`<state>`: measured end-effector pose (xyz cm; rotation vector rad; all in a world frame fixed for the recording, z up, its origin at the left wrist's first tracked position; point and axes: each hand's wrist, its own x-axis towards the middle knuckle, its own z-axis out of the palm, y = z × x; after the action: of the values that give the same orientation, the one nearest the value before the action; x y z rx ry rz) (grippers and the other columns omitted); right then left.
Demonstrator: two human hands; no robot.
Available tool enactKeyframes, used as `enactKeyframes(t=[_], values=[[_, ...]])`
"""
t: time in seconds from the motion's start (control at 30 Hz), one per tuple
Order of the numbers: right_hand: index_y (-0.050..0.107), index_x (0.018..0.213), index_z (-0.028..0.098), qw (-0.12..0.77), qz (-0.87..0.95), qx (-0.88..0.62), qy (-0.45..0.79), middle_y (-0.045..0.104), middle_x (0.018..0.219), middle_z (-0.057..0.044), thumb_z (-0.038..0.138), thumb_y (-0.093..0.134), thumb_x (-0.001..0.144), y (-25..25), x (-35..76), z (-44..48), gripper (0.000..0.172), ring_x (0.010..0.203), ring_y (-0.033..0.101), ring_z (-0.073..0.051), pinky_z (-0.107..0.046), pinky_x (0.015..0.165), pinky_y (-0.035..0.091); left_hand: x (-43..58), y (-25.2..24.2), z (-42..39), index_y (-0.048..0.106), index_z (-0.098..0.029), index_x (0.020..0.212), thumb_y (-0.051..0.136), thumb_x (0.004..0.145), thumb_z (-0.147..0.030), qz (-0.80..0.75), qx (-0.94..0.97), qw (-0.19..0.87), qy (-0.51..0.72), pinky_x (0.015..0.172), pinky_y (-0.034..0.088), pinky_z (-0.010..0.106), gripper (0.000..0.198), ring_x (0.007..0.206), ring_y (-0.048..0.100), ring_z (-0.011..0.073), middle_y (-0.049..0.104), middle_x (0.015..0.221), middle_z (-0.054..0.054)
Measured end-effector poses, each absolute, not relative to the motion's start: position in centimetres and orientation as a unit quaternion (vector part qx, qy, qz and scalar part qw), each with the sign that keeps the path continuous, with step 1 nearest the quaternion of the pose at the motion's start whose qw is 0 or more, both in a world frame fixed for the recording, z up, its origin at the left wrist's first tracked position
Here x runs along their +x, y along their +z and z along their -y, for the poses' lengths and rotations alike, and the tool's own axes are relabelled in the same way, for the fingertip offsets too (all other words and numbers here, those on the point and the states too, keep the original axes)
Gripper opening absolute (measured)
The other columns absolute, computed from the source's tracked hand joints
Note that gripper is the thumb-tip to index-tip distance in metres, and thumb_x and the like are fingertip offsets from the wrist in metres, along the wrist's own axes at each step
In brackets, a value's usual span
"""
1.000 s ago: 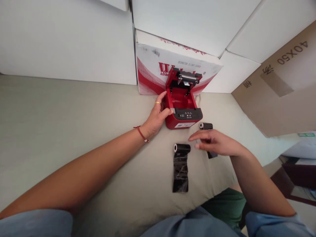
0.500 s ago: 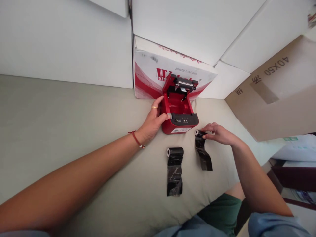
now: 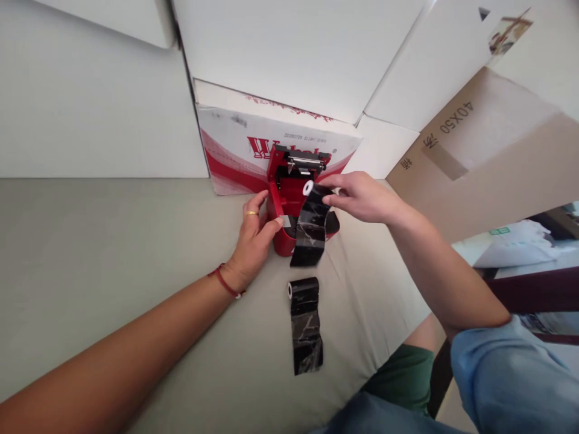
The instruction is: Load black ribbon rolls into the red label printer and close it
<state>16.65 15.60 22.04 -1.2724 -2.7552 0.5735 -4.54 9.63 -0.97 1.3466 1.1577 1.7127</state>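
A small red printer (image 3: 286, 199) with its lid open stands on the pale table surface (image 3: 113, 259). My left hand (image 3: 253, 238) grips the printer's left side, thumb on its front corner. My right hand (image 3: 362, 196) holds a black ribbon roll (image 3: 312, 217) above the open printer; the roll's loose black film hangs down over the printer's front. A second black ribbon roll (image 3: 304, 319) lies on the table nearer me, its film partly unrolled toward me.
A red and white carton (image 3: 253, 141) stands right behind the printer. White boxes (image 3: 294, 54) line the back. A brown cardboard box (image 3: 479, 157) marked 40X50 leans at the right. The table's edge drops off at the lower right.
My right hand picked up the right-hand ribbon roll from the table and lifted it over the open printer. My left hand stayed on the printer. The camera view shifted to the right.
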Motion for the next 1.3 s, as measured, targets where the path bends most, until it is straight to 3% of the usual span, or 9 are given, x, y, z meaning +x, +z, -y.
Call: enactKeyframes(t=[0.1,0.33,0.5,0.7,0.93,1.03,1.13,1.2,1.3], values=[[0.083,0.137,0.017,-0.049,0.89,-0.446,0.079,0.085,0.14,-0.014,0.013,0.063,0.105,20.0,12.8,-16.1,0.038,0.129,0.078,-0.032,-0.039,0.107,0.057,-4.7,0.5,-8.0,0.055,-0.031,0.162,0.066,0.11,-0.044,-0.468,0.564,0.183,0.655,0.138,0.047,0.059,0.054,0.16,0.055,0.0329,0.057,0.165,0.013],[0.077,0.147,0.016,-0.136,0.873,-0.468,-0.012,0.084,0.141,-0.02,0.019,0.059,0.111,18.4,10.1,-16.6,0.041,0.126,0.08,-0.035,-0.038,0.097,0.058,-3.0,3.6,-4.8,0.059,-0.026,0.162,0.064,0.109,-0.023,-0.377,0.737,-0.049,0.559,0.143,0.037,0.055,0.054,0.161,0.061,0.0304,0.073,0.159,0.011],[0.081,0.142,0.018,-0.142,0.873,-0.467,-0.021,0.086,0.138,-0.019,0.022,0.065,0.109,17.5,9.7,-17.7,0.037,0.125,0.081,-0.035,-0.038,0.095,0.059,-2.2,3.9,-4.1,0.06,-0.023,0.162,0.062,0.104,-0.014,-0.369,0.781,-0.088,0.496,0.145,0.034,0.057,0.059,0.149,0.074,0.0281,0.081,0.153,0.011],[0.084,0.139,0.024,-0.106,0.876,-0.467,-0.048,0.088,0.133,-0.017,0.022,0.069,0.106,16.3,9.7,-18.2,0.036,0.123,0.082,-0.036,-0.041,0.092,0.061,-2.5,4.1,-4.1,0.064,-0.021,0.16,0.063,0.101,-0.011,-0.367,0.797,-0.097,0.47,0.144,0.037,0.069,0.06,0.143,0.078,0.0333,0.082,0.15,0.015],[0.083,0.14,0.024,-0.08,0.884,-0.459,-0.026,0.087,0.136,-0.015,0.022,0.077,0.102,15.7,10.0,-18.8,0.038,0.121,0.082,-0.035,-0.041,0.096,0.063,-2.6,4.0,-4.0,0.062,-0.029,0.163,0.067,0.1,-0.011,-0.38,0.796,-0.106,0.459,0.141,0.044,0.065,0.066,0.142,0.079,0.032,0.083,0.15,0.01],[0.086,0.13,0.02,-0.022,0.902,-0.428,0.054,0.089,0.132,-0.014,0.021,0.076,0.102,16.1,11.2,-18.4,0.029,0.118,0.082,-0.033,-0.04,0.1,0.061,-2.7,4.0,-4.0,0.063,-0.028,0.161,0.065,0.102,-0.011,-0.377,0.802,-0.109,0.451,0.139,0.046,0.064,0.062,0.135,0.082,0.0304,0.086,0.143,0.009],[0.088,0.111,0.019,0.104,0.892,-0.404,0.175,0.09,0.104,-0.008,0.028,0.07,0.107,17.1,13.4,-17.7,0.02,0.098,0.083,-0.025,-0.037,0.094,0.06,-2.6,4.2,-4.0,0.066,-0.025,0.156,0.065,0.103,-0.012,-0.371,0.803,-0.123,0.45,0.138,0.046,0.064,0.054,0.135,0.082,0.0298,0.086,0.143,0.01],[0.084,0.103,0.019,0.266,0.836,-0.436,0.201,0.084,0.089,-0.005,0.042,0.064,0.111,17.8,14.9,-18.0,0.032,0.087,0.079,-0.022,-0.036,0.088,0.06,-2.6,4.3,-4.0,0.067,-0.023,0.153,0.066,0.103,-0.012,-0.366,0.8,-0.14,0.455,0.137,0.047,0.064,0.051,0.133,0.083,0.0296,0.087,0.14,0.011],[0.079,0.107,0.021,0.449,0.723,-0.5,0.162,0.08,0.092,-0.006,0.067,0.06,0.112,17.9,16.2,-19.9,0.05,0.089,0.074,-0.022,-0.036,0.087,0.059,-2.6,4.4,-4.1,0.067,-0.024,0.152,0.066,0.103,-0.012,-0.368,0.794,-0.145,0.461,0.137,0.047,0.067,0.051,0.13,0.084,0.0295,0.088,0.137,0.01]])
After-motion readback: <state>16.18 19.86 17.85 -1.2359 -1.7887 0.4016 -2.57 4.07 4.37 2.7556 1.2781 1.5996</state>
